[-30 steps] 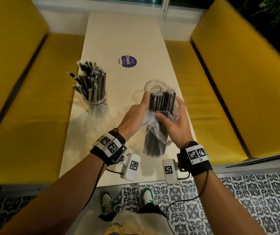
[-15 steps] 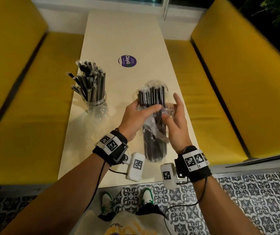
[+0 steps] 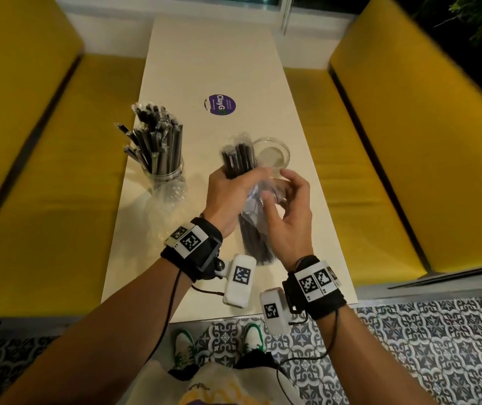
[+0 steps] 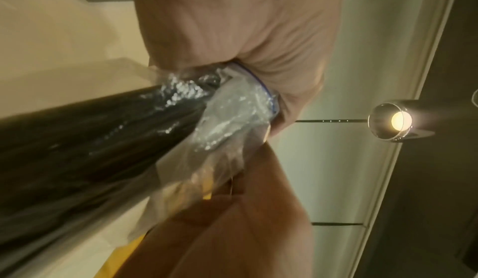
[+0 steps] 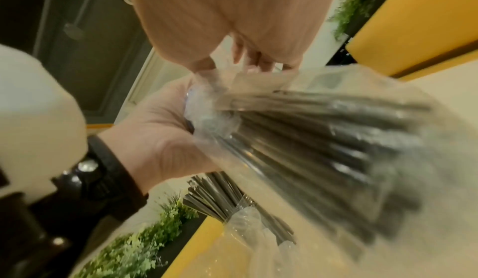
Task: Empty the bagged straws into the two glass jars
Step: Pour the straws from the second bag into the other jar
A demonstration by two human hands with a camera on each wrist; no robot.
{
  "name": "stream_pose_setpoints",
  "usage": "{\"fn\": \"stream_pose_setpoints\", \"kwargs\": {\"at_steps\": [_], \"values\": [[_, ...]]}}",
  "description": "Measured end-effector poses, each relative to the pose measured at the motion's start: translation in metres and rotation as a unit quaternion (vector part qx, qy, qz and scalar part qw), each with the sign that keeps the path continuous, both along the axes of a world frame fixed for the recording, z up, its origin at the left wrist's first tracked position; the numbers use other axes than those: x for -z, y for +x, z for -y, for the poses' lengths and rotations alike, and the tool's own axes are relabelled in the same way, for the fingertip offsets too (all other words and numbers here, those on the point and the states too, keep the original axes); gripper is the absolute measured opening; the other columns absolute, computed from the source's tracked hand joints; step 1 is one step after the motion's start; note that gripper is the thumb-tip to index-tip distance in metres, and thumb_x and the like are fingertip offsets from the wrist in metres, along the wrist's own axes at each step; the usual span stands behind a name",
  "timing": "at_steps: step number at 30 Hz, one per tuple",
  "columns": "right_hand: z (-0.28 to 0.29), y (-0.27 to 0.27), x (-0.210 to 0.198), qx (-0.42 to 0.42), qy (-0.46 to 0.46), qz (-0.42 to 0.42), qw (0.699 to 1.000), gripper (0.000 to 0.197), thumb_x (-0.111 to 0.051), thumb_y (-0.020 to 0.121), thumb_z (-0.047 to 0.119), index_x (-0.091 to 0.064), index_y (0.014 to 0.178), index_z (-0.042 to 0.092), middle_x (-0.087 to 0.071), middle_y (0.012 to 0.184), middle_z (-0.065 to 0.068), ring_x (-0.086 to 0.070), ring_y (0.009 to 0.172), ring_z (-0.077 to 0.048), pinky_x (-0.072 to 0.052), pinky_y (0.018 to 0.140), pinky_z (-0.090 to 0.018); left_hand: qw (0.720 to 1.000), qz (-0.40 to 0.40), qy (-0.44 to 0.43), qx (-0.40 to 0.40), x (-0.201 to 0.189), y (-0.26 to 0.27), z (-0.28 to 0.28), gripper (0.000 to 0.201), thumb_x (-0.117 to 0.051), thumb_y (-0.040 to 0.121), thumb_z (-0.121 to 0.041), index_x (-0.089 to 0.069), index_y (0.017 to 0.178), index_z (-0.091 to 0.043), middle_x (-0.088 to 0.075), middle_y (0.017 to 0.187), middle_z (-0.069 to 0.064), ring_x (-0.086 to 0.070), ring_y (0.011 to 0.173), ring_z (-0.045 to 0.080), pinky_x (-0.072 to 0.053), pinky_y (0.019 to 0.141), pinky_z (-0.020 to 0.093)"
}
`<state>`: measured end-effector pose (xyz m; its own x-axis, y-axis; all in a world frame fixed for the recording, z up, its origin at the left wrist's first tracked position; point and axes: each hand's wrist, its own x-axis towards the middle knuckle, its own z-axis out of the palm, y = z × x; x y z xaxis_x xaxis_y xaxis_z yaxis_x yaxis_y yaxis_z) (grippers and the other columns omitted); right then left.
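Observation:
My left hand [image 3: 229, 188] grips a bundle of black straws [image 3: 238, 157] round its middle, held upright above the table. A clear plastic bag [image 3: 252, 226] still sheathes the bundle's lower half, and its mouth is bunched at my fist [image 4: 232, 37]. My right hand [image 3: 280, 194] curls its thumb and fingers on the loose plastic beside the bundle [image 5: 336, 139]. The empty glass jar [image 3: 273, 154] stands just behind my right hand. The other jar [image 3: 166, 178], at the left, is full of black straws [image 3: 158, 138].
The narrow cream table [image 3: 219, 54] has a round purple sticker [image 3: 220, 104] at its middle. An empty clear bag [image 3: 160, 211] lies crumpled in front of the full jar. Yellow benches [image 3: 394, 141] flank both long sides.
The bundle has shifted left, so the empty jar's mouth now shows. My right hand, flat-fingered half a second ago, has curled onto the bag's plastic.

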<state>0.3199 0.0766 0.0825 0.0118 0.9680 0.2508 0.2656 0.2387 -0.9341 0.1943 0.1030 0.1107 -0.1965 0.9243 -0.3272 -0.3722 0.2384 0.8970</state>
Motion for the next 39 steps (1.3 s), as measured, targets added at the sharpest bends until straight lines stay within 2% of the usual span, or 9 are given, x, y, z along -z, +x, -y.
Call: {"fn": "stream_pose_setpoints", "kwargs": {"at_steps": [2, 5, 9, 14, 17, 24, 30, 35, 39], "values": [[0.004, 0.001, 0.001, -0.017, 0.003, 0.013, 1.000, 0.047, -0.065, 0.100, 0.033, -0.050, 0.143, 0.020, -0.060, 0.136, 0.005, -0.059, 0.128, -0.012, -0.051, 0.109, -0.047, 0.999, -0.004, -0.008, -0.035, -0.007, -0.004, -0.004, 0.016, -0.088, 0.080, -0.015, -0.080, 0.093, -0.009, -0.080, 0.083, 0.009, -0.079, 0.085, 0.032, -0.065, 0.086, 0.052], [0.009, 0.002, 0.003, -0.086, 0.014, 0.088, 0.992, 0.076, -0.072, 0.093, 0.047, -0.036, 0.159, 0.031, -0.050, 0.151, 0.000, -0.050, 0.142, -0.013, -0.044, 0.117, -0.029, 0.997, 0.026, -0.014, -0.067, -0.017, -0.007, -0.010, 0.013, -0.087, 0.083, -0.014, -0.078, 0.092, -0.010, -0.078, 0.084, 0.009, -0.079, 0.085, 0.034, -0.065, 0.084, 0.054], [0.005, 0.001, 0.002, -0.059, 0.008, 0.071, 0.996, 0.071, -0.076, 0.096, 0.026, -0.040, 0.157, 0.021, -0.068, 0.133, 0.005, -0.065, 0.116, 0.007, -0.051, 0.096, -0.013, 0.996, 0.090, 0.015, 0.009, -0.023, -0.003, -0.007, 0.042, -0.087, 0.088, -0.027, -0.076, 0.118, 0.001, -0.080, 0.108, 0.021, -0.078, 0.102, 0.039, -0.062, 0.094, 0.050], [-0.004, 0.015, 0.000, -0.086, -0.079, -0.041, 0.992, 0.059, -0.071, 0.097, 0.026, -0.048, 0.151, 0.020, -0.072, 0.132, -0.001, -0.070, 0.120, -0.024, -0.056, 0.103, -0.055, 0.978, 0.144, 0.033, 0.146, -0.015, -0.016, -0.007, 0.045, -0.061, 0.107, -0.035, -0.069, 0.135, 0.000, -0.075, 0.125, 0.017, -0.073, 0.112, 0.027, -0.057, 0.106, 0.041], [-0.004, 0.017, -0.004, -0.146, -0.132, -0.108, 0.975, 0.055, -0.067, 0.097, 0.017, -0.050, 0.149, 0.012, -0.071, 0.133, -0.013, -0.069, 0.122, -0.032, -0.056, 0.105, -0.049, 0.984, 0.105, 0.044, 0.138, -0.009, -0.018, -0.009, 0.038, -0.077, 0.096, -0.025, -0.071, 0.126, -0.002, -0.077, 0.105, 0.011, -0.077, 0.083, 0.016, -0.061, 0.074, 0.025], [-0.003, 0.027, -0.014, -0.129, -0.145, -0.136, 0.971, 0.062, -0.078, 0.088, 0.024, -0.047, 0.140, 0.016, -0.067, 0.135, -0.015, -0.074, 0.114, -0.029, -0.062, 0.095, -0.052, 0.991, 0.130, -0.018, 0.013, -0.017, -0.015, -0.023, 0.037, -0.083, 0.078, -0.023, -0.072, 0.111, -0.009, -0.073, 0.128, 0.027, -0.074, 0.111, 0.043, -0.058, 0.103, 0.055], [-0.001, 0.044, -0.038, -0.043, 0.019, -0.211, 0.976, 0.067, -0.086, 0.079, 0.027, -0.050, 0.133, 0.009, -0.067, 0.127, -0.015, -0.069, 0.117, -0.031, -0.060, 0.096, -0.051, 0.985, 0.138, -0.060, -0.080, -0.033, -0.017, -0.028, 0.021, -0.053, 0.097, -0.017, -0.049, 0.077, -0.016, -0.051, 0.074, 0.009, -0.059, 0.068, 0.021, -0.050, 0.067, 0.029], [-0.009, 0.026, -0.052, -0.079, 0.096, -0.203, 0.971, 0.118, -0.094, 0.070, 0.040, -0.022, 0.150, -0.008, -0.057, 0.143, -0.025, -0.058, 0.132, -0.045, -0.054, 0.107, -0.057, 0.977, 0.161, -0.112, -0.080, -0.029, 0.002, -0.026, 0.028, -0.050, 0.102, -0.015, -0.043, 0.074, -0.021, -0.048, 0.092, 0.019, -0.056, 0.084, 0.029, -0.051, 0.081, 0.039], [-0.027, 0.017, -0.064, -0.077, 0.146, -0.198, 0.966, 0.092, -0.091, 0.074, 0.010, -0.030, 0.142, -0.003, -0.058, 0.136, -0.037, -0.059, 0.130, -0.049, -0.052, 0.106, -0.066, 0.969, 0.221, -0.093, -0.059, -0.026, 0.010, -0.023, 0.032, -0.041, 0.112, -0.008, -0.053, 0.083, -0.014, -0.067, 0.072, 0.004, -0.067, 0.055, 0.012, -0.057, 0.057, 0.026]]}}
